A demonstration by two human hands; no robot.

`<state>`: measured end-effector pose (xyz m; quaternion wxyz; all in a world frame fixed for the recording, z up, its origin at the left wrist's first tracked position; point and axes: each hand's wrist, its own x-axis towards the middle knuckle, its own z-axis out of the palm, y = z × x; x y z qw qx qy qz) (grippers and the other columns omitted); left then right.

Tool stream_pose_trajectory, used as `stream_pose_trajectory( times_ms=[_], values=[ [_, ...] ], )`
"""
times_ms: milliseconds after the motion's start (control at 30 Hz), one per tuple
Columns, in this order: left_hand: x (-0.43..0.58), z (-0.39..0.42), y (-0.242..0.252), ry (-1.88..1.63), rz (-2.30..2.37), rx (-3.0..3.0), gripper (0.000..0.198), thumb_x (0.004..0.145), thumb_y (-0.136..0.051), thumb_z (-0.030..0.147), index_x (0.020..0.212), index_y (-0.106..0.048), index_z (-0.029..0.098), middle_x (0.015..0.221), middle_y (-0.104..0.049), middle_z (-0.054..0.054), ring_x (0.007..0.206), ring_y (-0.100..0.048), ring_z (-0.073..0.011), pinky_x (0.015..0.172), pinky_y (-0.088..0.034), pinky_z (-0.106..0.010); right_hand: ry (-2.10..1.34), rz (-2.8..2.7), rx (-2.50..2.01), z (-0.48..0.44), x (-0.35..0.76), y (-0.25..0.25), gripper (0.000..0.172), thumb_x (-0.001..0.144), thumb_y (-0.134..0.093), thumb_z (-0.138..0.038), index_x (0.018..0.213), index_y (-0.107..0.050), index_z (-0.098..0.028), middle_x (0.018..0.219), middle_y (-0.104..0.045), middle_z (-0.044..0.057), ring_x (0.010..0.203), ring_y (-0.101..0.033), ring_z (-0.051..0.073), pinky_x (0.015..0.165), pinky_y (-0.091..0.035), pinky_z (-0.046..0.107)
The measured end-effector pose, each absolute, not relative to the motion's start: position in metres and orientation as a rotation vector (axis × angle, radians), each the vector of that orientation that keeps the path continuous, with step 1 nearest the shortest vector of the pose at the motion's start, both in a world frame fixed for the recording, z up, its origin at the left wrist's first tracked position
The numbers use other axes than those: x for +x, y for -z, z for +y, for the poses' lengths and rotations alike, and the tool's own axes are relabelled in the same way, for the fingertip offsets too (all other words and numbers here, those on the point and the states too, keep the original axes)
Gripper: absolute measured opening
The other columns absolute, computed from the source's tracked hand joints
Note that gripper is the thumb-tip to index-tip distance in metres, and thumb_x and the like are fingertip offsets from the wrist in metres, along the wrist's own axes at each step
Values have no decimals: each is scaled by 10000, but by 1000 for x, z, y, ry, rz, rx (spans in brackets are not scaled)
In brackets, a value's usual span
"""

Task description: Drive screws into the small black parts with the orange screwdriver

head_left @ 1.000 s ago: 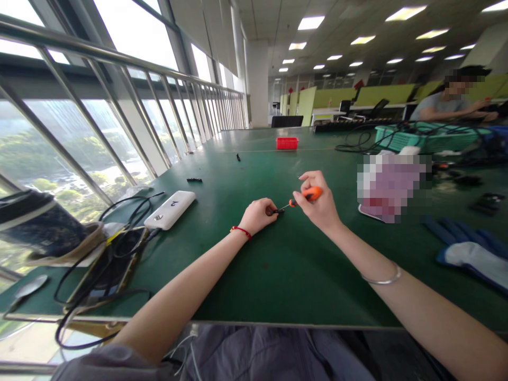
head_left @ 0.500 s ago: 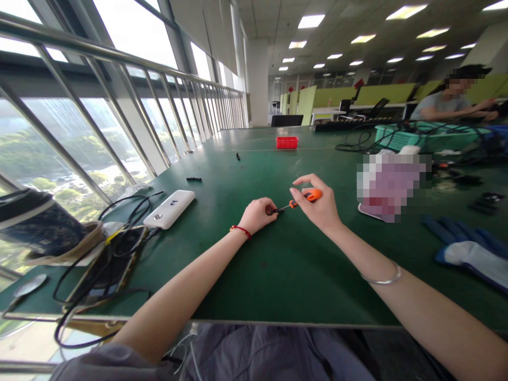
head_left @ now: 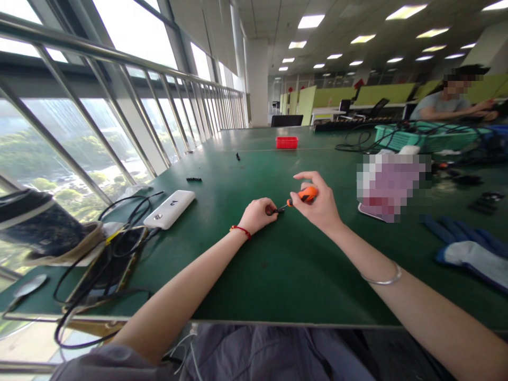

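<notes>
My right hand point(head_left: 319, 203) grips an orange-and-black screwdriver point(head_left: 307, 194) by its handle, with the index finger raised off it. The thin shaft points left and down to a small black part point(head_left: 280, 210). My left hand point(head_left: 260, 214) is closed on that part and holds it low over the green table point(head_left: 254, 280); fingers cover most of it, so its kind cannot be made out. Whether the tip sits in the part is too small to tell.
A white power bank point(head_left: 170, 209) with cables lies left, near a dark cup-like object point(head_left: 39, 222). Small black pieces point(head_left: 194, 179) and a red basket point(head_left: 287, 143) stand farther off. Right are a blurred pink item point(head_left: 391, 185), a blue-white glove point(head_left: 476, 256), a green basket point(head_left: 428, 138) and a seated person point(head_left: 448, 100).
My right hand's fingers have shifted around the screwdriver handle, and the handle has tilted and moved slightly left. My left hand has stayed in place.
</notes>
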<state>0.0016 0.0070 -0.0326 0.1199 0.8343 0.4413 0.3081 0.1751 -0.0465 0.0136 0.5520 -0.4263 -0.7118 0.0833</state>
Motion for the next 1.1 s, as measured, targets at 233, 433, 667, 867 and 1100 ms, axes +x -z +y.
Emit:
stream_pose_trajectory(
  times_ms=[233, 433, 667, 867, 1100],
  values=[
    [1, 7, 33, -899, 1279, 2424, 89, 659, -628, 186, 742, -650, 163, 700, -631, -3, 632, -567, -122, 606, -453, -227, -166, -1625, -1128, -46, 173, -13, 251, 694, -626, -335, 910, -559, -226, 678, -557, -31, 542, -502, 113, 562, -402, 243],
    [1, 7, 32, -899, 1285, 2417, 80, 658, -628, 185, 733, -647, 163, 692, -628, -3, 629, -567, -123, 598, -451, -228, -199, -1649, -1023, -41, 175, -9, 451, 671, -613, -263, 1103, -487, -237, 771, -566, -28, 582, -514, 114, 558, -413, 242],
    [1, 6, 31, -889, 1292, 2422, 86, 657, -628, 184, 738, -647, 163, 693, -630, -2, 630, -570, -125, 605, -454, -232, -192, -1662, -1096, -47, 174, -13, 228, 718, -602, -316, 921, -545, -230, 554, -464, -65, 493, -478, 114, 551, -386, 249],
    [1, 6, 32, -898, 1278, 2419, 79, 657, -628, 181, 731, -646, 162, 691, -630, -3, 627, -570, -124, 597, -453, -230, -210, -1649, -981, -45, 173, -10, 507, 660, -632, -269, 1134, -456, -228, 732, -555, -46, 525, -482, 102, 522, -388, 235],
    [1, 8, 34, -897, 1299, 2411, 103, 666, -629, 202, 757, -663, 167, 707, -645, -6, 642, -580, -129, 604, -458, -233, -260, -1748, -1004, -47, 176, -16, 247, 799, -512, -340, 616, -593, -196, 597, -615, 6, 580, -562, 138, 583, -411, 258]
  ],
)
